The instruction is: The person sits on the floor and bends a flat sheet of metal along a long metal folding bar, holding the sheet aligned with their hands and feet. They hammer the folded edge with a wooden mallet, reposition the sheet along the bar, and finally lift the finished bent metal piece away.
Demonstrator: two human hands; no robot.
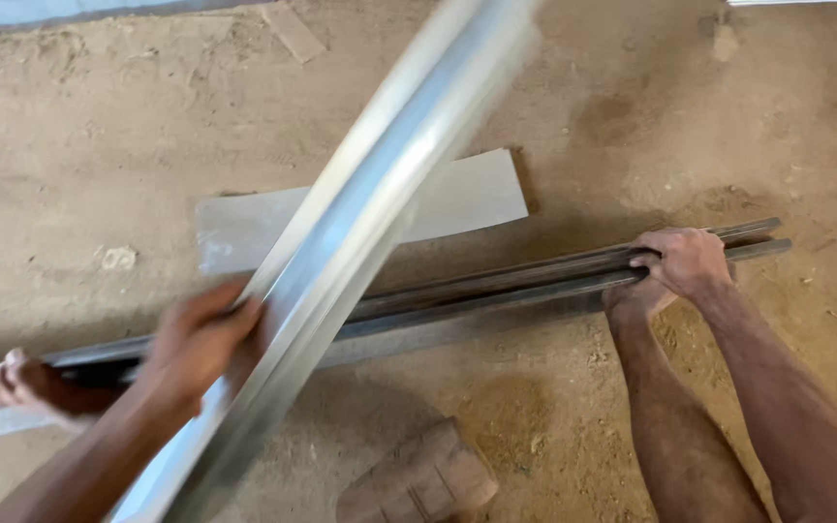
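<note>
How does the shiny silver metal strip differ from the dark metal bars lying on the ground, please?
The silver strip is bright, raised and slanted, blurred; the dark bars are dull and lie flat on the sandy ground. The left hand touches the strip; the right hand grips the bars. Both are long and narrow.

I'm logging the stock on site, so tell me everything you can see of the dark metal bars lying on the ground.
The dark bars are two long, narrow metal lengths, dull brown-grey, lying side by side on the sandy ground. They run from lower left up to the right, their right ends free. The right hand grips them near that end; another hand touches them at far left. A blurred shiny strip, held by the left hand, crosses over them.
</note>
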